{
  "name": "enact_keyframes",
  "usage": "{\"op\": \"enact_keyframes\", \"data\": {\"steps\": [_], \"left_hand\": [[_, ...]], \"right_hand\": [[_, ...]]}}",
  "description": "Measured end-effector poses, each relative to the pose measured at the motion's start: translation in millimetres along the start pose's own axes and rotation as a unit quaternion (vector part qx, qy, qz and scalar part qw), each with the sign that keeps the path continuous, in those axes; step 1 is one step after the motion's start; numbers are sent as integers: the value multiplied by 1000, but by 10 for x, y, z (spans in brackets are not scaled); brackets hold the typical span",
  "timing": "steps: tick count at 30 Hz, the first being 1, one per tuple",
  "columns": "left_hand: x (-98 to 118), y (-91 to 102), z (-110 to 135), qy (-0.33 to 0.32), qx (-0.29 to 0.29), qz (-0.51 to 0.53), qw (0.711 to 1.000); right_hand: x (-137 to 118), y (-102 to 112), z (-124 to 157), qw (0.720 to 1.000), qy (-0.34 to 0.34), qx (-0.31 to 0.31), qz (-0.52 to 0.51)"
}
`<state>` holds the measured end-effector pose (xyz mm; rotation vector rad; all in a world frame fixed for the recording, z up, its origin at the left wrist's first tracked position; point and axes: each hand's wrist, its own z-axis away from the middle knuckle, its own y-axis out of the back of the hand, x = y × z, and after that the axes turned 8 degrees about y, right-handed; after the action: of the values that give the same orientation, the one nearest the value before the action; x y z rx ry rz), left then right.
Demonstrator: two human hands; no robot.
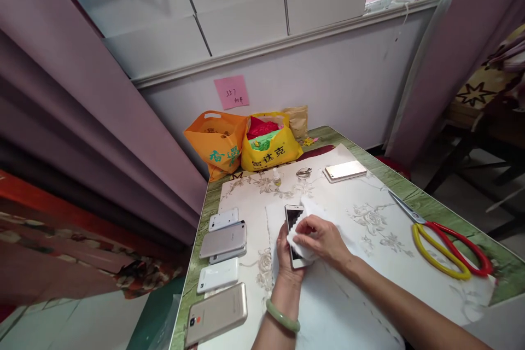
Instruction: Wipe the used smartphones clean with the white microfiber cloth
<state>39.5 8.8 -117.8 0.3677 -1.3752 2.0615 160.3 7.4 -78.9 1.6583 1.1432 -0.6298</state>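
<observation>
In my left hand (285,254) lies a white smartphone (298,263), its dark screen facing up and partly covered. The fingers curl round its left edge and back; a green bangle (282,317) circles that wrist. My right hand (322,238) pinches a white cloth (307,209) against the screen, so the middle of the phone is hidden. A pale cloth (340,298) is spread on the table under both hands. Left of them, several phones (223,239) lie in a column along the table edge, some overlapping.
Large scissors (445,249) with red and yellow handles lie at the right. Another phone (345,171) rests behind, near glasses (304,173) and a small bottle (276,178). An orange bag (217,145) and a yellow bag (273,153) stand against the wall.
</observation>
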Motion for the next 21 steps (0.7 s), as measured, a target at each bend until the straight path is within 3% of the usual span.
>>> {"op": "enact_keyframes", "data": {"steps": [3, 5, 7, 10, 13, 18, 21], "left_hand": [[-37, -70, -71, 29, -21, 40, 999], [-29, -90, -76, 57, -30, 54, 996], [-2, -85, -52, 66, -26, 54, 996], [29, -69, -6, 23, 3, 45, 999], [16, -81, 5, 15, 5, 39, 999], [-28, -117, -23, 88, -35, 63, 994], [-17, -118, -35, 85, -17, 75, 993]], "right_hand": [[83, 21, -228, 997, -38, 67, 19], [117, 22, -223, 994, -51, 91, 39], [110, 12, -76, 996, -35, 66, 41], [43, -1, 181, 999, 26, -25, 17], [-9, 4, 151, 998, 45, -49, 11], [71, 46, -341, 997, -31, 69, 11], [129, 58, -326, 992, -43, 106, 47]]}}
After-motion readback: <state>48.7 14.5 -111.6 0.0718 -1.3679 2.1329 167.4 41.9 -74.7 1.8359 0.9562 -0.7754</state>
